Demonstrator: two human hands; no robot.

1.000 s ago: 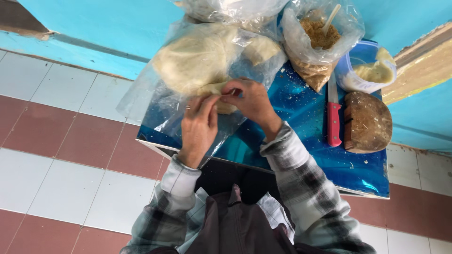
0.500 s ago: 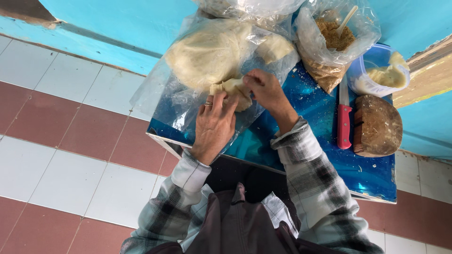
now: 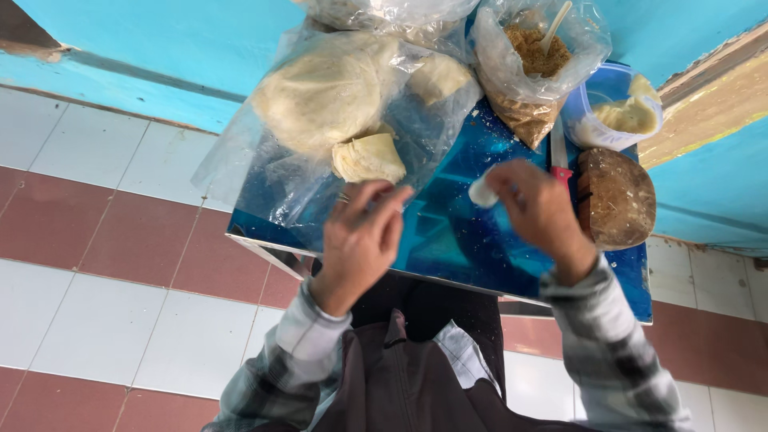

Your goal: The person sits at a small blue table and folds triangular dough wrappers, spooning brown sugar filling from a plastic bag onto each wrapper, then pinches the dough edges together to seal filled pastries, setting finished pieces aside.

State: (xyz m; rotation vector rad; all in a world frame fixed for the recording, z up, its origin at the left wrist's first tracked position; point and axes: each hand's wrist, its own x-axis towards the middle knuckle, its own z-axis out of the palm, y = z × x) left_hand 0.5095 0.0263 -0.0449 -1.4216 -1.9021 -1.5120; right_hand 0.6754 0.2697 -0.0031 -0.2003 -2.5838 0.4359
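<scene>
On a shiny blue table (image 3: 456, 240) lies a clear plastic sheet with a big pale dough mass (image 3: 324, 92) and a smaller torn dough chunk (image 3: 368, 158). My left hand (image 3: 360, 240) hovers just below that chunk, fingers loosely curled, holding nothing that I can see. My right hand (image 3: 536, 212) is over the middle of the table and pinches a small white piece of dough (image 3: 482, 193) between its fingertips.
A plastic bag of brown crumbs (image 3: 532, 68) with a stick in it stands at the back. Right of it are a clear tub with pale filling (image 3: 620, 112), a red-handled knife (image 3: 560, 156) and a brown round block (image 3: 616, 196). Tiled floor surrounds the table.
Both hands were together at the dough chunk. Now they have parted: my right hand moved right with a small piece pulled off, my left hand drew back toward me.
</scene>
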